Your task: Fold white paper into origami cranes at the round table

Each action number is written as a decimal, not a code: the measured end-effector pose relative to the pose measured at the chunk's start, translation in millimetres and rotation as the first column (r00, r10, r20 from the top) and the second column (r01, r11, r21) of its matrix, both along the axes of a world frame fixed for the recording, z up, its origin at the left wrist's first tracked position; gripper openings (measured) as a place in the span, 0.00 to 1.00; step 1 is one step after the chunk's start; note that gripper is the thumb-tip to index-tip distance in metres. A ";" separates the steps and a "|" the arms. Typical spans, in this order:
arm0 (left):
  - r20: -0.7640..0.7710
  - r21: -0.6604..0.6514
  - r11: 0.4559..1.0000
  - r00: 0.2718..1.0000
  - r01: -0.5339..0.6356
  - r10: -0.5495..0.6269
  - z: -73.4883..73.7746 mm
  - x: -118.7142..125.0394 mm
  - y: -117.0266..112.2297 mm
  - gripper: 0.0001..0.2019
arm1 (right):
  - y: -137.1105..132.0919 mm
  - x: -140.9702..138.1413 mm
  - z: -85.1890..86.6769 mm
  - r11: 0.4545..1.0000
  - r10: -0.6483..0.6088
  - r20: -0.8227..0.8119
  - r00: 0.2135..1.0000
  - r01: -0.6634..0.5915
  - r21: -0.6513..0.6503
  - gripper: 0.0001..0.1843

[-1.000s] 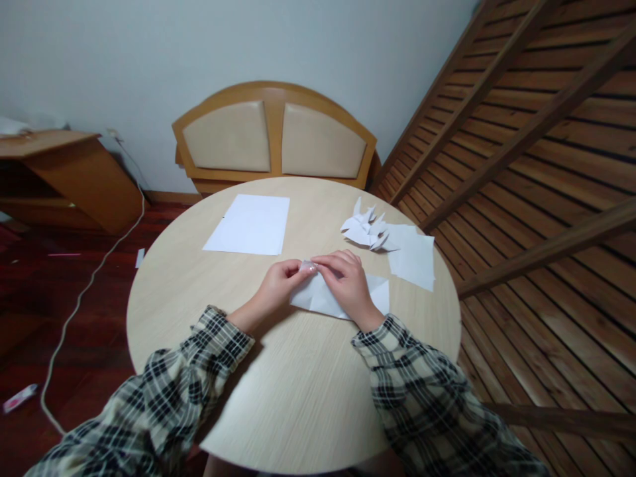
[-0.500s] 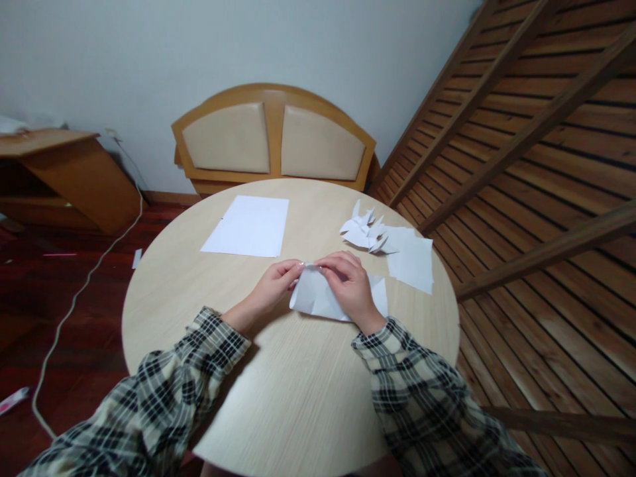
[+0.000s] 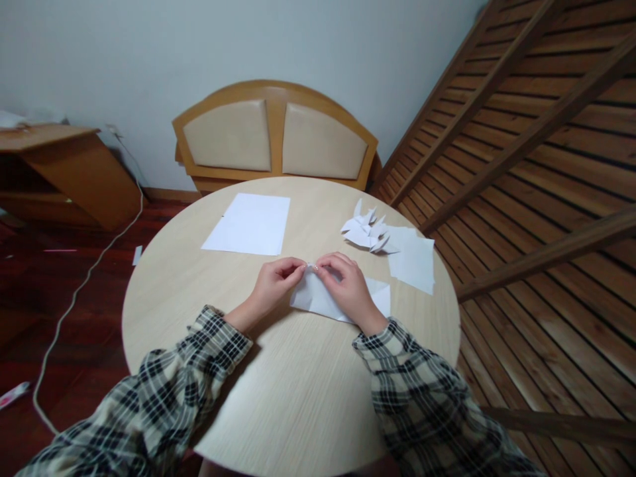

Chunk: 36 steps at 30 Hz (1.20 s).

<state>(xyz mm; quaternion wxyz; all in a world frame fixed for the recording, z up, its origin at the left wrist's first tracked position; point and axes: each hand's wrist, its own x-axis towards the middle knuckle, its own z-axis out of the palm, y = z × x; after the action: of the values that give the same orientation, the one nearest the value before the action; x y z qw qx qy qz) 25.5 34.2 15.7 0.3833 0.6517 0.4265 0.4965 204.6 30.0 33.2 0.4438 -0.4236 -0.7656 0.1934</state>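
Paper (image 3: 315, 295), white and creased, sits on bench (image 3: 293, 391) about mid-width, right in front of the person. Long axis runs left to right, near edge sloping slightly toward the person at its right end. Right end pokes out past right hand (image 3: 348, 285), pointing to the bench's right side. Far edge near the left end is raised, pinched between both hands.

Left hand (image 3: 273, 281): fingers closed, thumb and index tips gripping paper at that far edge. Right hand: fingers likewise gripping it, tips just beside the left ones, palm over the paper's middle, hiding part of it.

Also on bench: flat sheet (image 3: 250, 225) far left, well apart from paper; spiky folded pile (image 3: 366, 230) far right, touching or overlapping loose sheets (image 3: 416, 260), cannot tell which. Headboard (image 3: 277, 132) behind bench.
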 end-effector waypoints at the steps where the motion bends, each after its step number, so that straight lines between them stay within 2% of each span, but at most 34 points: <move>1: 0.001 0.001 1.000 1.000 -0.002 0.002 0.3 0.3 -0.4 0.10 | 0.2 -0.2 0.3 1.000 -0.006 0.006 1.000 0.006 -0.018 0.05; 7: 0.109 -0.059 0.998 0.994 0.000 0.007 2.8 4.6 -0.9 0.09 | 2.2 1.2 1.9 0.998 -0.044 0.011 0.999 0.044 -0.038 0.07; 13: 0.166 -0.103 0.995 0.986 -0.006 0.023 4.3 9.1 -2.5 0.09 | 0.0 -1.7 9.1 0.999 -0.020 0.081 0.997 0.023 -0.035 0.10; 24: 0.121 -0.047 0.997 0.991 -0.056 0.062 4.3 11.3 -7.2 0.11 | -3.0 -2.7 13.2 0.999 -0.037 0.151 0.988 0.039 -0.012 0.11; 36: 0.154 -0.052 0.997 0.986 -0.051 0.059 2.8 11.5 -9.0 0.10 | -1.8 -2.7 12.4 0.999 0.027 0.093 0.995 -0.024 -0.025 0.11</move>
<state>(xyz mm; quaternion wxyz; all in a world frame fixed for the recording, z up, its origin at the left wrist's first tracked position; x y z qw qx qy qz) 37.0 25.1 18.5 0.4170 0.5896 0.4249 0.5459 201.9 28.2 45.7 0.4001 -0.4275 -0.7885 0.1882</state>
